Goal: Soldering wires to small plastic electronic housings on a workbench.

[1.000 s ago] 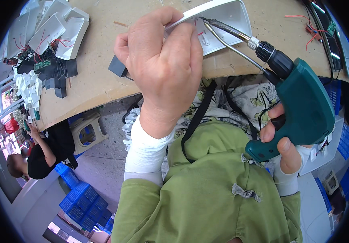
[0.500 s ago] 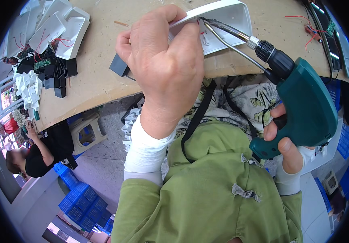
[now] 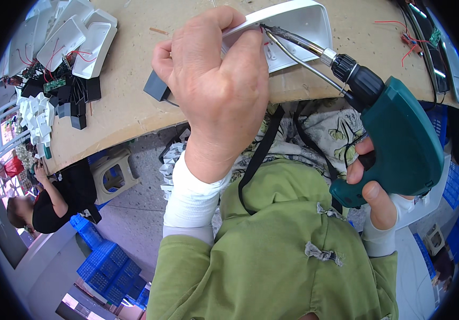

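My left hand [image 3: 221,80] is closed on a white plastic housing [image 3: 314,26], tilted up at the table's near edge, its fingers reaching over the rim and inside. My right hand [image 3: 370,184] grips a dark green soldering gun [image 3: 408,138] by its handle. The gun's dark tip [image 3: 277,31] and thin metal feed tube [image 3: 298,57] reach into the housing and meet close to my left fingertips. Bits of red wire show inside there; the exact contact spot is partly hidden by my fingers. A dark grey block [image 3: 156,86] with a cable lies beside my left wrist.
At the left of the table [image 3: 128,114] lie stacked white housings [image 3: 93,50] with red wires, green circuit boards [image 3: 54,84], black blocks and small white parts [image 3: 36,117]. Dark strips and a small board [image 3: 435,36] lie far right. Another person [image 3: 53,200] works at the left, near blue crates [image 3: 109,266].
The soldering gun has shifted very slightly to the left, its tip still inside the housing. My left hand and the housing have stayed in place.
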A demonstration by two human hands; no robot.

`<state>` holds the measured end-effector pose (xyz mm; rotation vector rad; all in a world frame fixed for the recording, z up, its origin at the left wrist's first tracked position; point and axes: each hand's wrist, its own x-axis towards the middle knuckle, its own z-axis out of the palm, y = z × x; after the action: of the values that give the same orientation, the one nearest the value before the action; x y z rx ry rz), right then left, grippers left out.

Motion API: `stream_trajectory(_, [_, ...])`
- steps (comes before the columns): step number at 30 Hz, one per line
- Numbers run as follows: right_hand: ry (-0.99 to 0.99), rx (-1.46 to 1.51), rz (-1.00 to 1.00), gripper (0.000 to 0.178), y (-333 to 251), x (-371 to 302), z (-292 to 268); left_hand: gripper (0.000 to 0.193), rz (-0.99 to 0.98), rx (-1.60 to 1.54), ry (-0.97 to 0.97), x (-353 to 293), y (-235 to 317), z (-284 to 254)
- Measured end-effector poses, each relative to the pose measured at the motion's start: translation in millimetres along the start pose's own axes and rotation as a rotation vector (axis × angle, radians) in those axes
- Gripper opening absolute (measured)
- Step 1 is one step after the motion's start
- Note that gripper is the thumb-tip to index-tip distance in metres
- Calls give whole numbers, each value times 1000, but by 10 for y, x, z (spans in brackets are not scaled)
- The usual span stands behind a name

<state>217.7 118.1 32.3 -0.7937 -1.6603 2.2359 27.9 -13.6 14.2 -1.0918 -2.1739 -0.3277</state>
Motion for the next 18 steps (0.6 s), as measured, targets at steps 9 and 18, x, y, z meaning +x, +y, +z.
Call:
stream_trajectory(9, [33,19,52,66,15,-79,-59,9,34,41,-27,24,11,-26])
stream_trajectory(18, [52,68,74,72,42,-111,-107,9,73,97,-54,45,34,-62])
